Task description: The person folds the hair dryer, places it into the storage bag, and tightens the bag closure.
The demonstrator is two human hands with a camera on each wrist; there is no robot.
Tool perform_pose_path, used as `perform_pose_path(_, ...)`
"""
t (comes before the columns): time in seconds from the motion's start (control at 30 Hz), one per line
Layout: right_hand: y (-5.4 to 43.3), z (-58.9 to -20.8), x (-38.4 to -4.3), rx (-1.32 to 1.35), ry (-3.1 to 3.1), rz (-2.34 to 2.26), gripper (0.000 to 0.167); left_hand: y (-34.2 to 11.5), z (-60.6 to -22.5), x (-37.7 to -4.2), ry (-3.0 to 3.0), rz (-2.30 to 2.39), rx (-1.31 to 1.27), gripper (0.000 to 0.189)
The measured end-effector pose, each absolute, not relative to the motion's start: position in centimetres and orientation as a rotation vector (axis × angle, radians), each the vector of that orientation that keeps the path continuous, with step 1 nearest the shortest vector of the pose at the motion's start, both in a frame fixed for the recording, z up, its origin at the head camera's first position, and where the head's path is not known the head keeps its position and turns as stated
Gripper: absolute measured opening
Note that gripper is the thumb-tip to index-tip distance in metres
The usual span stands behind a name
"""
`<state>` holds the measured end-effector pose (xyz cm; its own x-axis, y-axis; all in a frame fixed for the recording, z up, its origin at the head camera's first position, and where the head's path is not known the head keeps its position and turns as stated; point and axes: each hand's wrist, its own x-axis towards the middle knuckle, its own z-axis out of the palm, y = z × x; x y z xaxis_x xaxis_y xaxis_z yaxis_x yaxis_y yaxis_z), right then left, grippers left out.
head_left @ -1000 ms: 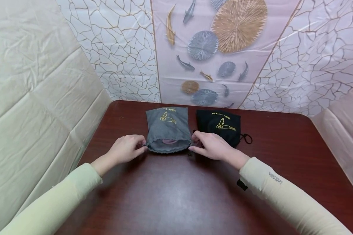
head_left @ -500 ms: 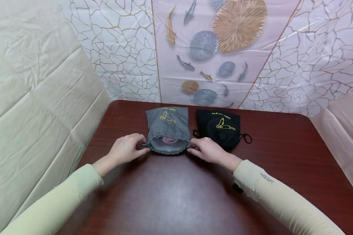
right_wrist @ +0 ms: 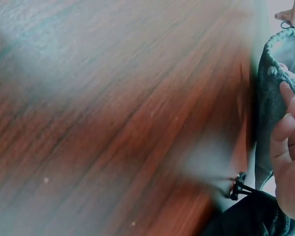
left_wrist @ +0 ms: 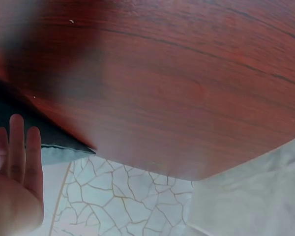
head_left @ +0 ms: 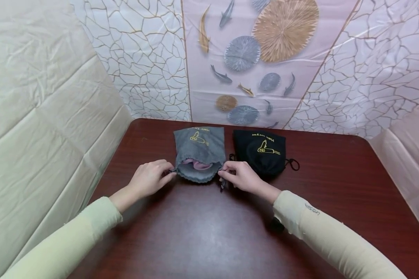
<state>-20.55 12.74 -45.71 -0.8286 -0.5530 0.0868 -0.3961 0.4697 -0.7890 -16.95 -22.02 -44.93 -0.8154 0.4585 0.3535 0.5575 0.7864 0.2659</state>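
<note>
A grey drawstring pouch (head_left: 209,149) with a yellow hair dryer print lies on the table, its gathered mouth facing me and gaping. Inside the mouth shows part of a pink object (head_left: 201,166); the pouch hides the remainder. My left hand (head_left: 150,176) pinches the drawstring at the mouth's left corner. At the right corner, my right hand (head_left: 242,176) pinches the drawstring, whose dark end hangs below the fingers. The right wrist view shows the pouch's ruffled rim (right_wrist: 270,49) beside the right fingers. In the left wrist view, several left fingers (left_wrist: 17,147) extend in front of the pouch.
A black drawstring pouch (head_left: 246,153) with the same print lies just right of the grey one, its cord loop (head_left: 293,164) sticking out. The reddish-brown table (head_left: 195,232) ends at a patterned cloth wall (head_left: 153,77) behind; plain cloth (head_left: 56,116) hangs at the left.
My right hand has moved left, and the pouch's mouth has narrowed in width and gapes taller. More of the pink object shows. My left hand stays almost in place.
</note>
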Motion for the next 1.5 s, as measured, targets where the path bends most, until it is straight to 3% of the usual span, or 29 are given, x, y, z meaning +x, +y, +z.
perform_pose_path(0.37, 13.1, -45.6, -20.1, -0.711, 2.367, -1.346, 0.011, -23.0, -44.2, -16.9, -2.705, -0.493, -0.795, 0.007)
perform_pose_path(0.7, 16.0, -41.2, -21.5, -1.346, 2.702, -0.875, 0.013, -24.6, -43.1, -17.4, -2.663, -0.441, -0.771, 0.005)
perform_pose_path(0.87, 17.5, -39.2, -22.5, -1.488, 2.832, -0.643, 0.01, -25.3, -42.3, -17.4, -2.622, -0.445, -0.741, 0.004)
perform_pose_path(1.2, 20.1, -36.5, -24.1, -1.422, 2.953, -0.512, 0.011, -26.0, -40.6, -17.4, -2.546, -0.45, -0.643, 0.006)
perform_pose_path(1.5, 22.8, -36.5, -24.0, -1.342, 2.962, -0.526, 0.012, -27.4, -40.6, -16.7, -2.597, -0.46, -0.534, 0.01)
